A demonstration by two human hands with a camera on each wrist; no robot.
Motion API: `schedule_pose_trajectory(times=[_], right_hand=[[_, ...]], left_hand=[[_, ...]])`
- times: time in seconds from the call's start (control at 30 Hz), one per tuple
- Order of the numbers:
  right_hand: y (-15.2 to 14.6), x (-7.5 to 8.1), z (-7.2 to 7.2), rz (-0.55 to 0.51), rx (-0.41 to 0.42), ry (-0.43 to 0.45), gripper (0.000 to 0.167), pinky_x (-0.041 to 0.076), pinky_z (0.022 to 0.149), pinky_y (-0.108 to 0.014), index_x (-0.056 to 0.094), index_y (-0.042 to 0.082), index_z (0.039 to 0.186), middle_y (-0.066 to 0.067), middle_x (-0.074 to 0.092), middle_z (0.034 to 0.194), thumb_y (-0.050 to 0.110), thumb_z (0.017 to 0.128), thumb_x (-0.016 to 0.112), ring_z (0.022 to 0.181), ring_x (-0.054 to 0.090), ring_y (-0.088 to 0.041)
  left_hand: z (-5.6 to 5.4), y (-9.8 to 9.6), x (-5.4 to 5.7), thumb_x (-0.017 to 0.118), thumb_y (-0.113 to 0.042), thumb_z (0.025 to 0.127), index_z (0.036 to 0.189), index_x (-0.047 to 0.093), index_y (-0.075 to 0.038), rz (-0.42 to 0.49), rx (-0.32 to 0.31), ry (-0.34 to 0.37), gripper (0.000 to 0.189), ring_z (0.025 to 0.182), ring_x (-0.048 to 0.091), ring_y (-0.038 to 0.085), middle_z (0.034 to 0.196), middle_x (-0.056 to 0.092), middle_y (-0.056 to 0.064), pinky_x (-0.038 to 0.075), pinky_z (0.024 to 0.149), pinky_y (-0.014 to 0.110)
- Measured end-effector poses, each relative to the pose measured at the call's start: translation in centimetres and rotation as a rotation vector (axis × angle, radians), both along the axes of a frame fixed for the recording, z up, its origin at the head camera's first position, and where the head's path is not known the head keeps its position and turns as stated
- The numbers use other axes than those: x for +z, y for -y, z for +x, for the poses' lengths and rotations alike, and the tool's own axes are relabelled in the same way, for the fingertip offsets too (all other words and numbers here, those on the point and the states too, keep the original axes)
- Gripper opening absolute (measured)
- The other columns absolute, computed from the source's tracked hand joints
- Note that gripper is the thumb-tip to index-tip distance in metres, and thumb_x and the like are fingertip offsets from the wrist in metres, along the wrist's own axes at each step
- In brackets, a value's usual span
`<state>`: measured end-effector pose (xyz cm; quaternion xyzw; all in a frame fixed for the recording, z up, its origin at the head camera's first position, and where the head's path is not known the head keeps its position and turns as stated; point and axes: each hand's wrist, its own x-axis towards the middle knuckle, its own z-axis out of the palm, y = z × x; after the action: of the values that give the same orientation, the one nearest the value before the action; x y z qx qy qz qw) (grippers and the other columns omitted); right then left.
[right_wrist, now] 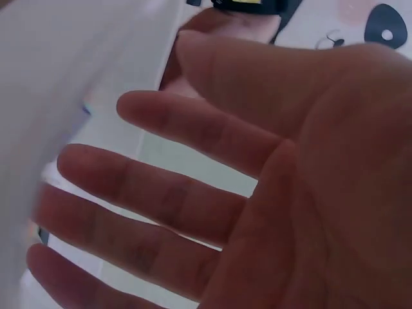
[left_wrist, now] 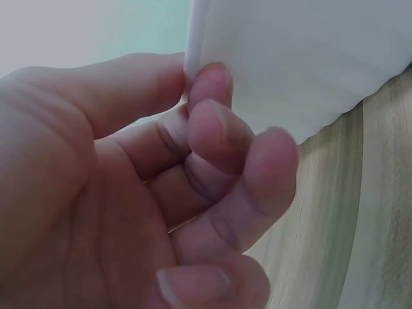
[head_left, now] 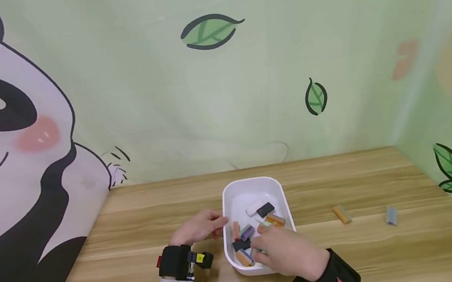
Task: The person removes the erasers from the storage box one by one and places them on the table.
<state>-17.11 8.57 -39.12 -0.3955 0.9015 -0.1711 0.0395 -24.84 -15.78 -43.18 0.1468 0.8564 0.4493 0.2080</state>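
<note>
A white plastic tray (head_left: 251,181) stands on the table, holding several small oblong blocks. Among them are a black block (head_left: 265,209), a white one (head_left: 253,209), a purple one (head_left: 247,232) and an orange one (head_left: 244,258). My left hand (head_left: 197,227) pinches the tray's left rim between thumb and index finger; the left wrist view shows the tray wall (left_wrist: 290,64) there. Over the tray's near right part is my right hand (head_left: 285,250), hiding some blocks. In the right wrist view its fingers (right_wrist: 154,187) are spread and fairly straight, with nothing seen held.
On the wooden table (head_left: 154,203), right of the tray, lie an orange-and-grey block (head_left: 342,214) and a blue-grey block (head_left: 391,216). A green curtain (head_left: 267,63) with a printed panda (head_left: 14,135) hangs behind the table and along its sides.
</note>
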Motion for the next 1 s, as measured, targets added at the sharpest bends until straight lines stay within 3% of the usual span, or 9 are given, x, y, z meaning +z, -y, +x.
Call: schedule_pose_trajectory(times=[0.27, 0.4, 0.53, 0.8, 1.0], right_hand=[[0.6, -1.9, -0.3, 0.04, -0.069, -0.016, 0.013, 0.037, 0.051, -0.027, 0.071, 0.013, 0.081, 0.008, 0.052, 0.065, 0.013, 0.092, 0.064, 0.054, 0.044, -0.007], [1.1, -2.6, -0.6, -0.011, -0.13, 0.004, 0.016, 0.034, 0.048, -0.025, 0.071, 0.013, 0.073, 0.009, 0.05, 0.061, 0.008, 0.087, 0.066, 0.053, 0.042, -0.006], [1.2, -2.9, -0.8, -0.062, -0.129, 0.009, 0.02, 0.031, 0.048, -0.023, 0.068, 0.014, 0.064, 0.01, 0.047, 0.058, 0.002, 0.08, 0.067, 0.053, 0.04, -0.006], [1.2, -3.3, -1.3, -0.061, -0.204, 0.027, 0.011, 0.041, 0.059, -0.028, 0.067, 0.009, 0.076, 0.003, 0.052, 0.076, 0.0, 0.075, 0.073, 0.066, 0.048, -0.011], [1.5, -3.6, -1.3, -0.038, -0.299, 0.013, 0.006, 0.045, 0.061, -0.032, 0.072, 0.006, 0.085, -0.004, 0.052, 0.084, 0.002, 0.08, 0.071, 0.071, 0.051, -0.017]], left_hand=[[-0.3, -0.1, 0.1, 0.054, -0.028, 0.101, 0.075, 0.056, -0.002, -0.006, -0.018, -0.029, 0.037, 0.065, 0.049, 0.021, 0.067, 0.05, 0.002, 0.033, 0.062, 0.029], [-0.1, -0.1, 0.2, 0.053, -0.027, 0.102, 0.073, 0.055, 0.0, -0.023, -0.038, -0.047, 0.039, 0.059, 0.043, 0.018, 0.065, 0.049, 0.002, 0.03, 0.058, 0.028], [0.0, 0.0, 0.0, 0.053, -0.027, 0.102, 0.074, 0.056, 0.0, -0.018, -0.035, -0.033, 0.038, 0.058, 0.042, 0.016, 0.065, 0.048, 0.002, 0.029, 0.058, 0.028], [-0.2, 0.2, -0.1, 0.056, -0.029, 0.1, 0.088, 0.066, -0.002, 0.007, -0.009, -0.006, 0.032, 0.063, 0.048, 0.018, 0.067, 0.05, 0.002, 0.034, 0.06, 0.029], [-0.1, 0.2, 0.0, 0.056, -0.027, 0.1, 0.092, 0.068, -0.005, 0.008, -0.002, -0.001, 0.027, 0.063, 0.048, 0.017, 0.069, 0.052, 0.001, 0.034, 0.06, 0.029]])
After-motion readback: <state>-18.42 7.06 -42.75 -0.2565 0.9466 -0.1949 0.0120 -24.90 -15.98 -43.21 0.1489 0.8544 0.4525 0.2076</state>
